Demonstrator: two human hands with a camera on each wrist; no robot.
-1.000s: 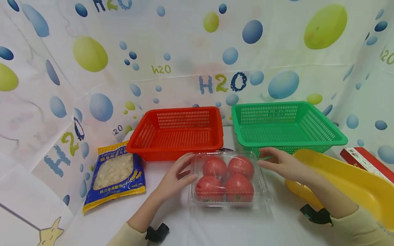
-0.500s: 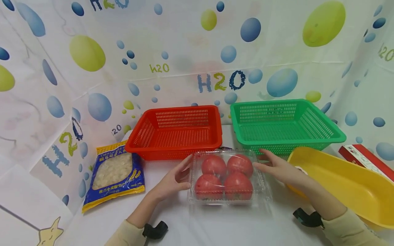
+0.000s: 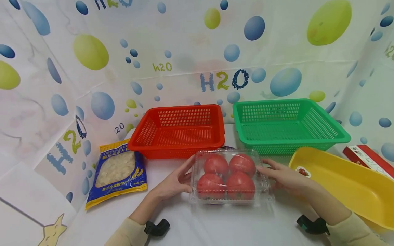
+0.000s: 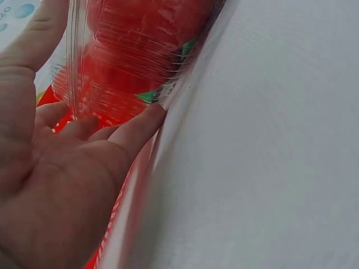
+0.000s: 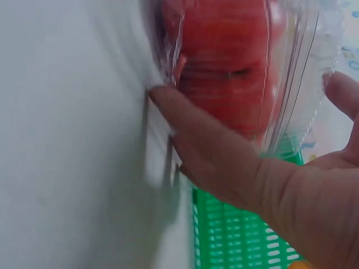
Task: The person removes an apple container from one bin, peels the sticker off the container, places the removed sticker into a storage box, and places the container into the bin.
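A clear plastic clamshell box (image 3: 261,182) with several red tomatoes (image 3: 216,165) inside sits on the white cloth in front of the baskets. At its left side is my left hand (image 3: 173,182); the left wrist view shows the fingers (image 4: 132,134) stretched out along the lower wall, with the thumb raised toward the rim. My right hand (image 3: 284,176) is at the opposite side. In the right wrist view its fingers (image 5: 196,120) extend low at the box's bottom edge, while the thumb (image 5: 342,92) meets the lid's rim.
Behind the box stand a red basket (image 3: 176,153) and a green basket (image 3: 292,145). A blue pasta bag (image 3: 118,171) lies at left. To the right are a yellow tray (image 3: 347,184) and a red and white box (image 3: 367,160).
My right hand has come lower and closer to the box's right side. My left hand has settled lower against the left side. The box has stayed in place on the cloth.
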